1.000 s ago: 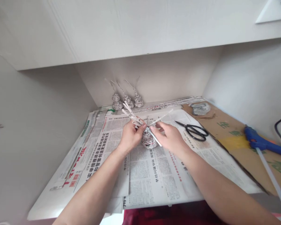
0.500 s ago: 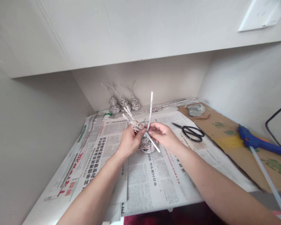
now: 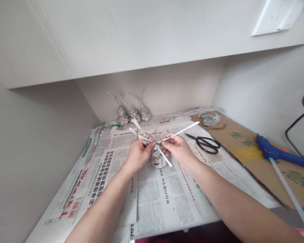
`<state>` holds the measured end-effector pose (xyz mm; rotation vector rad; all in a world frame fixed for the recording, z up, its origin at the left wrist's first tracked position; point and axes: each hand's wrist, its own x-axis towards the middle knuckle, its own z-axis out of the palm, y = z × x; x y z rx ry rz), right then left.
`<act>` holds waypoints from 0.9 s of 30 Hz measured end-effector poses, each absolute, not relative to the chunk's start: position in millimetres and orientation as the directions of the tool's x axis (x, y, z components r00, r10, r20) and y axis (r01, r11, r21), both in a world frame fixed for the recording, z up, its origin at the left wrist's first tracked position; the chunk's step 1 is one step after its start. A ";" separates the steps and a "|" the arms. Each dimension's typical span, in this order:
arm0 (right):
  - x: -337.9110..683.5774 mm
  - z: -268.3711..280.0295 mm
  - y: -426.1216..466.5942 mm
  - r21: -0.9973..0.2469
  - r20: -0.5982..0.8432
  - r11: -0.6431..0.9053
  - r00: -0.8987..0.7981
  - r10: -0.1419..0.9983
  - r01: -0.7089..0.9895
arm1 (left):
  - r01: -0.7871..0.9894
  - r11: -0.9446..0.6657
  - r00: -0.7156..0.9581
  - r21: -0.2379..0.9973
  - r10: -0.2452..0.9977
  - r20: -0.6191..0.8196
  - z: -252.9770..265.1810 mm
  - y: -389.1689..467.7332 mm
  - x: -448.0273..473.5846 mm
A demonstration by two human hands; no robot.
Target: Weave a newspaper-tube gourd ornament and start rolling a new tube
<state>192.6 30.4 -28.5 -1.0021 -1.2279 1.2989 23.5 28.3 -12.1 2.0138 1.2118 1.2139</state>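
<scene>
A small round piece woven from rolled newspaper strips (image 3: 158,160) stands on the newspaper in front of me. My left hand (image 3: 141,151) is closed at its top, pinching several paper strips (image 3: 137,125) that fan up to the left. My right hand (image 3: 176,145) pinches one paper strip (image 3: 184,129) near its base; the free end slants up to the right. Another strip (image 3: 166,160) sticks out between my hands toward me. My fingers hide the top of the weave.
Three finished-looking gourd-shaped woven pieces (image 3: 123,116) stand at the back wall beside long paper rolls (image 3: 182,113). Black scissors (image 3: 206,143) lie right of my right hand. Farther right, a blue glue gun (image 3: 271,148) and a grey crumpled cloth (image 3: 209,118) rest on cardboard (image 3: 243,152). Newspapers (image 3: 152,206) cover the table.
The strip at my right hand has swung from nearly upright down to the right. Both hands stay at the woven piece. The view has shifted slightly.
</scene>
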 end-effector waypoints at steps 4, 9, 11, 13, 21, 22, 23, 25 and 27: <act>192.6 -23.5 28.9 -0.979 -0.042 -0.067 -0.130 0.991 -0.191 | 0.402 -0.536 0.210 0.742 0.843 0.495 -13.4 27.7 22.9; 194.9 -20.0 28.6 -0.982 0.030 0.022 -0.041 0.999 -0.186 | 0.399 -0.709 0.292 0.581 0.700 0.652 -15.9 26.4 23.9; 195.8 -18.3 27.2 -0.973 0.061 0.056 -0.014 0.998 -0.223 | 0.420 -0.762 0.305 0.492 0.630 0.714 -16.7 25.7 23.3; 196.5 -15.8 24.5 -0.967 0.083 0.079 -0.008 0.997 -0.244 | 0.448 -0.791 0.304 0.417 0.573 0.761 -17.0 24.5 21.8; 194.4 -9.2 15.5 -0.973 0.186 0.170 -0.094 0.978 -0.158 | 0.549 -0.815 0.385 0.185 0.443 0.810 -13.5 18.4 18.1; 193.5 -9.3 14.9 -0.973 0.189 0.174 -0.090 0.978 -0.150 | 0.551 -0.814 0.375 0.184 0.438 0.817 -13.4 18.2 18.8; 192.7 -9.4 13.9 -0.973 0.198 0.186 -0.077 0.977 -0.139 | 0.551 -0.813 0.365 0.188 0.437 0.822 -13.4 18.1 19.5; 191.4 -9.5 11.0 -0.965 0.247 0.243 -0.039 0.968 -0.096 | 0.549 -0.811 0.347 0.203 0.443 0.827 -13.2 17.6 21.0; 190.5 -9.4 6.8 -0.943 0.333 0.333 -0.005 0.943 -0.005 | 0.547 -0.808 0.335 0.219 0.451 0.827 -12.9 16.9 22.1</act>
